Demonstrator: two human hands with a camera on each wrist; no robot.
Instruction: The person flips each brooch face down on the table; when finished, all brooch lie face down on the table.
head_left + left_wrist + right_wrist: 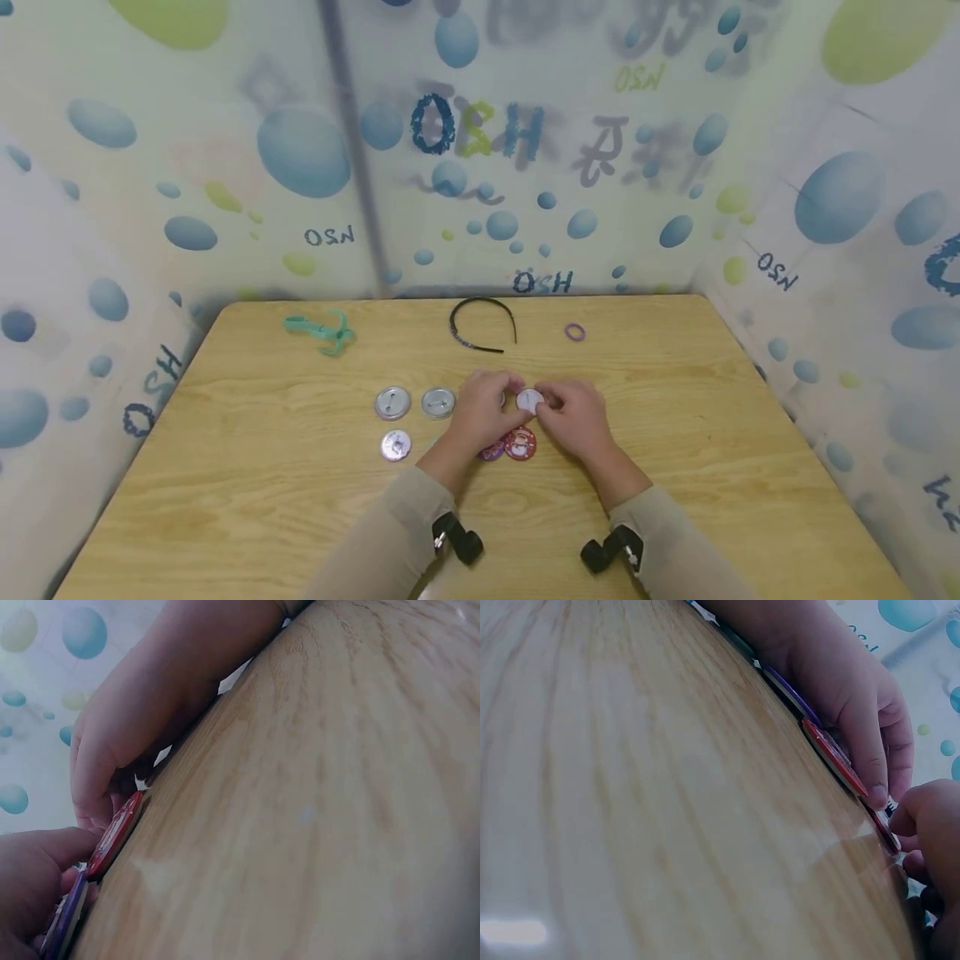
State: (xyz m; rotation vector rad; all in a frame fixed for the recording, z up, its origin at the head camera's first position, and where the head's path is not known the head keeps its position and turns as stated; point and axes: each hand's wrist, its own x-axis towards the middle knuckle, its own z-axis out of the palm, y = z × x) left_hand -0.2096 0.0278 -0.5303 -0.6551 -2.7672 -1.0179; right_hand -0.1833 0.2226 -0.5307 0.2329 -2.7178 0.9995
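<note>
A small round pin badge (pixel 529 401), its pale face up, is between the two hands. My right hand (pixel 576 418) pinches its right edge between thumb and finger. From the other side my left hand (pixel 480 410) holds the badge's left edge with thumb and fingertips. Close below lie a red picture badge (pixel 521 443) and a purple badge (pixel 491 452), the purple one partly under the left hand. In the right wrist view the red badge (pixel 834 757) lies flat beside the left thumb. Another badge is mostly hidden behind the left fingers.
Left of the hands lie two silver badge backs (pixel 392 402) and a smaller pale badge (pixel 395 445). Farther back on the wooden table (pixel 247 467) are a green claw-shaped item (pixel 322 332), a black headband (pixel 453 327) and a purple ring (pixel 575 332). Patterned walls stand behind and beside.
</note>
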